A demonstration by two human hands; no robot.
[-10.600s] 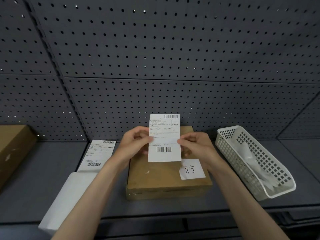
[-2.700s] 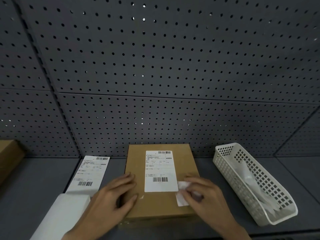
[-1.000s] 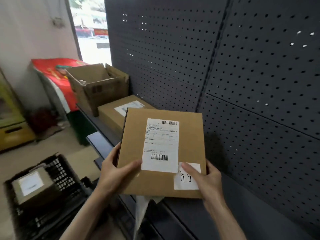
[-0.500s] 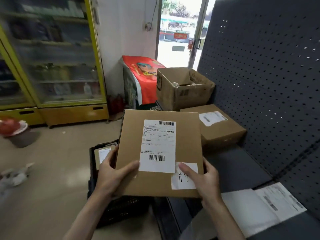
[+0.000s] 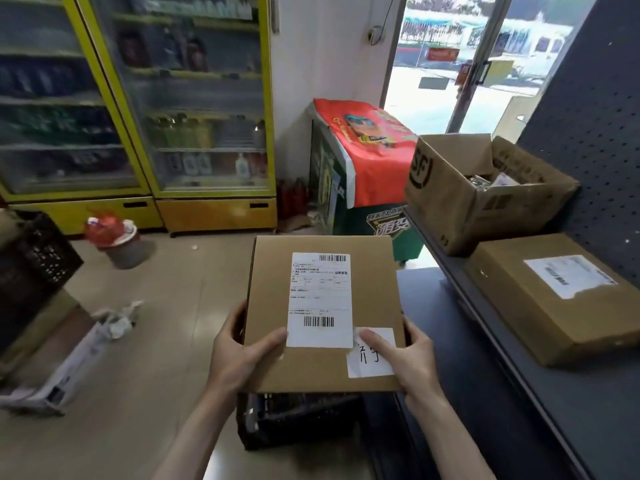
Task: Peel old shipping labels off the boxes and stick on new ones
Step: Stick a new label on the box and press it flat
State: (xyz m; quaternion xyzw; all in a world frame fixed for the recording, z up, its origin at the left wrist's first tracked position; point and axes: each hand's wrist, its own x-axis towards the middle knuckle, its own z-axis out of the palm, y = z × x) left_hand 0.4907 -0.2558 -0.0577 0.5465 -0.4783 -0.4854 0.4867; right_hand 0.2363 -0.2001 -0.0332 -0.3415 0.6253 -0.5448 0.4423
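At the centre of the frame, a flat brown cardboard box point(image 5: 325, 317) is held level above a dark crate point(image 5: 298, 420). The left hand point(image 5: 242, 355) and right hand point(image 5: 408, 362) grasp its near corners, thumbs on top and fingers curled underneath. A white shipping label point(image 5: 320, 299) lies smooth on its lid. The box looks stiff and light, best gripped by opposite edges, clear of the label.
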